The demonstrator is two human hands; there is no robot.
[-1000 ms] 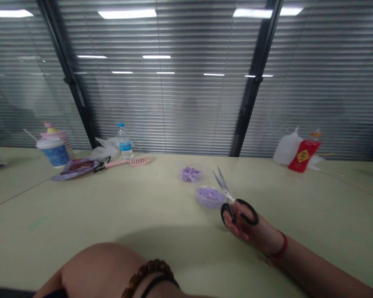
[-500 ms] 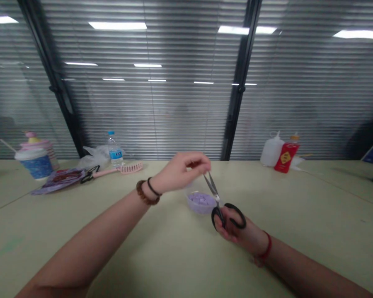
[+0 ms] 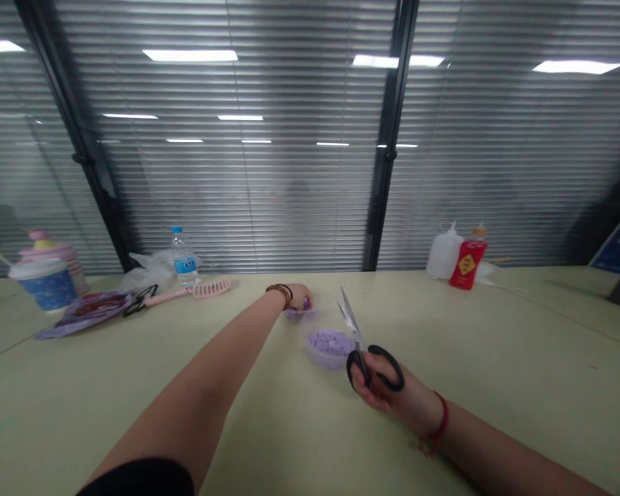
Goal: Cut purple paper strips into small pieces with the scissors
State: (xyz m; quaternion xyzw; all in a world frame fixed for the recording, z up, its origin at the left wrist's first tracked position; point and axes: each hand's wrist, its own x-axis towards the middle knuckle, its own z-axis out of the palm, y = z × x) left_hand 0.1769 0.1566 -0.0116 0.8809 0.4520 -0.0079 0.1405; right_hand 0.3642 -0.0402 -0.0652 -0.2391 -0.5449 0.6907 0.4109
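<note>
Left hand [image 3: 297, 297]: fingers [image 3: 306, 300] curled down onto a small tub of purple pieces [image 3: 298, 314]; whether they grip it, cannot tell. Tub stands just behind the clear bowl of lilac pieces [image 3: 331, 348].

Right hand [image 3: 387, 394]: just right of the bowl, fingers through black-handled steel scissors [image 3: 357, 336], holding them upright, blades slightly parted.

Counter [image 3: 527, 344], well left of the bowl: water bottle [image 3: 184, 258], pink comb [image 3: 209, 288]. Well right, beyond it: white squeeze bottle [image 3: 444, 253], red bottle [image 3: 468, 265].
</note>
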